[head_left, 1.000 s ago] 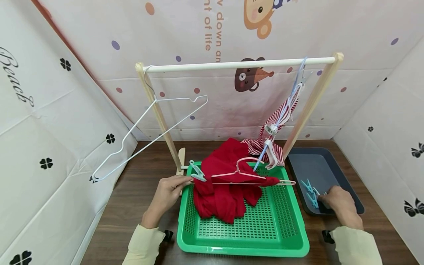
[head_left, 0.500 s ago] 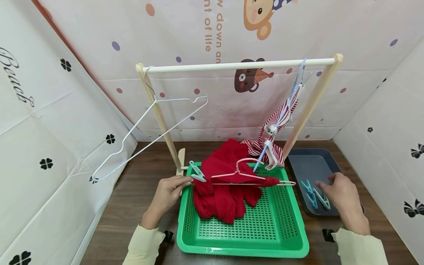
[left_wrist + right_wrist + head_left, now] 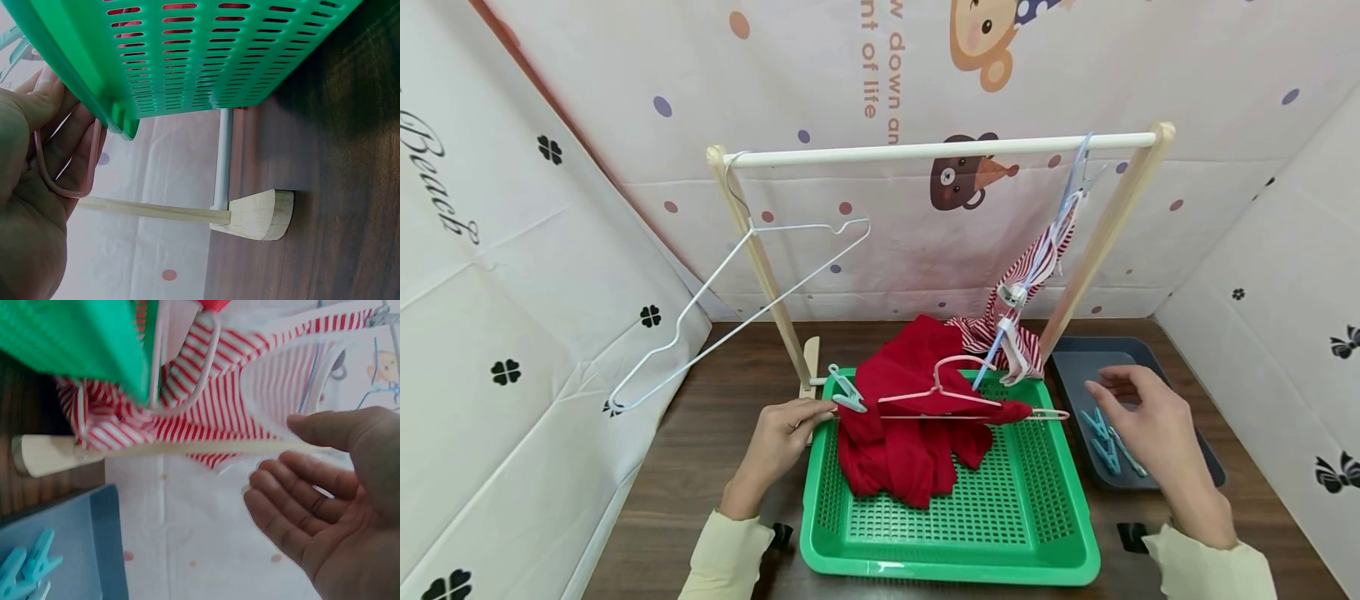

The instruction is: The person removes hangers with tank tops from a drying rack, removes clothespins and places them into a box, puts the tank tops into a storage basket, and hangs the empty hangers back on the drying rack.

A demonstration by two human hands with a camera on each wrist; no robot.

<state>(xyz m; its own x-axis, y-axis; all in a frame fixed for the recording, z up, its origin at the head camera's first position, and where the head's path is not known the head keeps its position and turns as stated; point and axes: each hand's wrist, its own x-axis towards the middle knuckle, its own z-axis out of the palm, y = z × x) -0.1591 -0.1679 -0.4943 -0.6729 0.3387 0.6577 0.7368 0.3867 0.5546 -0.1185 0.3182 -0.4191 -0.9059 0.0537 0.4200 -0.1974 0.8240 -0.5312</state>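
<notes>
My left hand (image 3: 782, 437) grips the left end of a pink hanger (image 3: 937, 387) beside the basket rim; that end shows as a rounded loop against my fingers in the left wrist view. The hanger lies across a bunched red garment (image 3: 917, 471), part of which is gathered along its lower bar. A pale blue clothespin (image 3: 847, 392) sits at the garment's left edge, just beyond my left fingertips. My right hand (image 3: 1157, 425) hovers over the grey tray (image 3: 1093, 347), fingers loosely bent and holding nothing. Below it in the tray lie several blue clothespins (image 3: 1103, 450).
Under the garment stands a green basket (image 3: 955, 568). Behind it rises a wooden rack with a white rail (image 3: 880, 153). A white hanger (image 3: 679, 321) hangs bare at its left; a red-striped garment (image 3: 1033, 267) hangs on a blue hanger at its right. Patterned cloth walls surround the table.
My right hand has let go of a pale clothespin in the tray, then lifted and shifted up and left above it. The left hand has stayed in place on the hanger.
</notes>
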